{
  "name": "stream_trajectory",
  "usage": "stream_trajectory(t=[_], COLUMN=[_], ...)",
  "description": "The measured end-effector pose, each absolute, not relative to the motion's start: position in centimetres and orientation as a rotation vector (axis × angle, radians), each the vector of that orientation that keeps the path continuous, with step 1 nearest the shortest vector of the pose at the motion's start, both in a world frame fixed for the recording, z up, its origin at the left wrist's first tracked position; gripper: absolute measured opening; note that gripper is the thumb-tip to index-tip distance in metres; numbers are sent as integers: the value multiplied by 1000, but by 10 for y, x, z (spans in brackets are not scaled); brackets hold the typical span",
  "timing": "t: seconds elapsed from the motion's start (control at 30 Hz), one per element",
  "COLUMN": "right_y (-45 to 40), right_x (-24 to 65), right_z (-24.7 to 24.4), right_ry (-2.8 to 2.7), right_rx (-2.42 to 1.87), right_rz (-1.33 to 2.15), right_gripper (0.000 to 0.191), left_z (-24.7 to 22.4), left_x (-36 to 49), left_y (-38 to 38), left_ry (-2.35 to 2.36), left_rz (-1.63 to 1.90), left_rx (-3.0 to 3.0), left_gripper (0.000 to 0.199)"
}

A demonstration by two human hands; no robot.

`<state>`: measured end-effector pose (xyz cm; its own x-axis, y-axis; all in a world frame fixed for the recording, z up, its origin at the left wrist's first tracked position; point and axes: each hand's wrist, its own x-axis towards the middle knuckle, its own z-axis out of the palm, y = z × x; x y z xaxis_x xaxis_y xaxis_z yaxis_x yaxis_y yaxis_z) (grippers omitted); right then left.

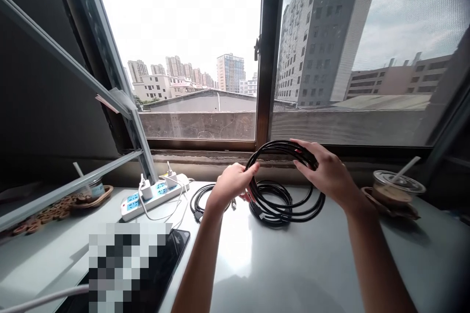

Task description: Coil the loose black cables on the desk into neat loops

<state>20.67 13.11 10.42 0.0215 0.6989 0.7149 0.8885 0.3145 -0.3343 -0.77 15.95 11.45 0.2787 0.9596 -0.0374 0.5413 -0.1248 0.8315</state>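
Note:
A coil of black cable [293,215] hangs between my two hands above the white tabletop. My left hand [235,183] is closed round the coil's left side, its thumb in front. At the upper right, my right hand [321,166] grips the loops between thumb and fingers, close to a small red mark on the cable. Behind the held loops, a second black cable coil [273,190] lies on the table, partly covered by them. One more black cable coil [200,200] rests left of my left wrist, partly hidden by it.
On the left are a white power strip [157,195] with plugs and a dark tablet-like device [176,254], partly pixelated. A lidded drink cup [396,188] sits on a holder at right. Another cup [95,188] stands behind the metal shelf frame [125,93]. Windows [198,127] are ahead.

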Motion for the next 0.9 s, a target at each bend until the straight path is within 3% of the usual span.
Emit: stream_trajectory(t=[0.2, 0.43, 0.67, 0.8, 0.9], right_y=[150, 195, 220, 226, 231], right_x=[212, 225, 221, 219, 222], right_z=[94, 44, 4, -8, -16], right_ry=[-1722, -1699, -1669, -1704, -1735], right_rx=[-1814, -1970, -2137, -2186, -2207], right_rz=[66, 542, 563, 531, 458], right_gripper=[41, 35, 30, 28, 30], left_z=[102, 47, 3, 2, 3], left_x=[-5, 7, 30, 44, 58], left_y=[180, 225, 228, 221, 215], left_ry=[1477, 1656, 1885, 2012, 1950], left_rz=[558, 407, 284, 336, 425], left_rx=[1840, 1889, 1969, 2067, 2249], left_gripper=[56, 44, 31, 59, 62])
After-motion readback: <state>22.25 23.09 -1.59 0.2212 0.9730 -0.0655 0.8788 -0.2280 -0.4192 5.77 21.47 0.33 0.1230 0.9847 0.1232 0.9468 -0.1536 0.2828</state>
